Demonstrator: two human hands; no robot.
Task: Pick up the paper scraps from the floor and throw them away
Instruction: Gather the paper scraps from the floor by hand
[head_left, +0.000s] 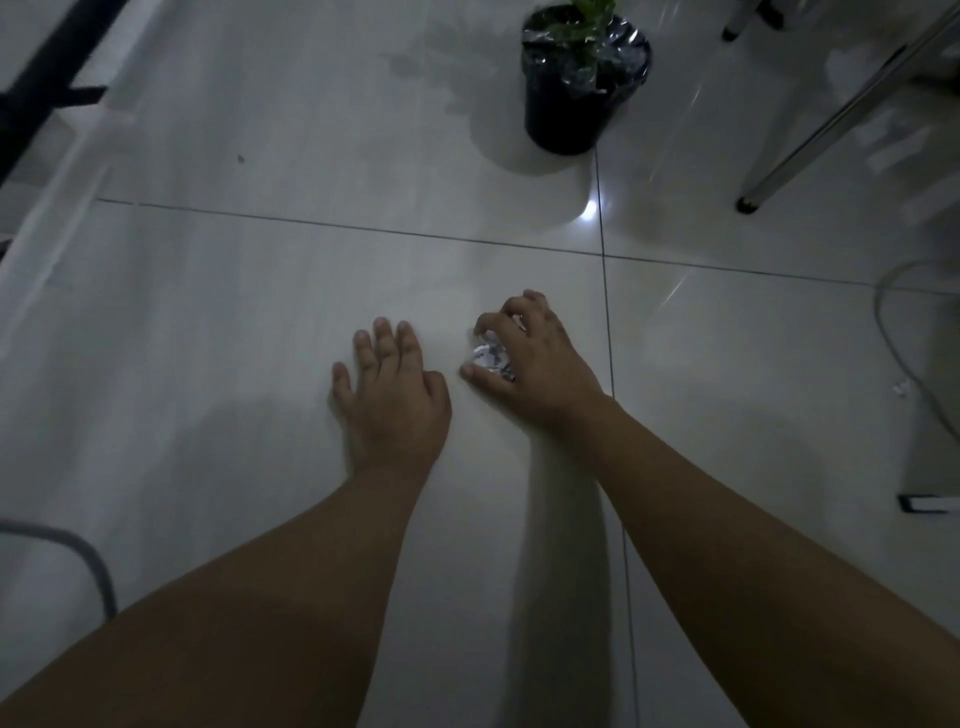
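Note:
My right hand (535, 358) is curled over a crumpled wad of printed paper scraps (488, 356) low over the pale tiled floor, fingers and thumb closed around it. My left hand (392, 395) lies just to its left, fingers spread and flat, holding nothing. A black waste bin (571, 111) lined with a shiny bag stands on the floor straight ahead, with paper and something green showing inside. A small white scrap (901, 389) lies on the floor at the far right.
Metal chair legs (831, 119) slant down at the upper right. A grey cable (893, 332) loops along the right edge and another cable (88, 561) curves at the lower left. Dark furniture (41, 88) borders the upper left.

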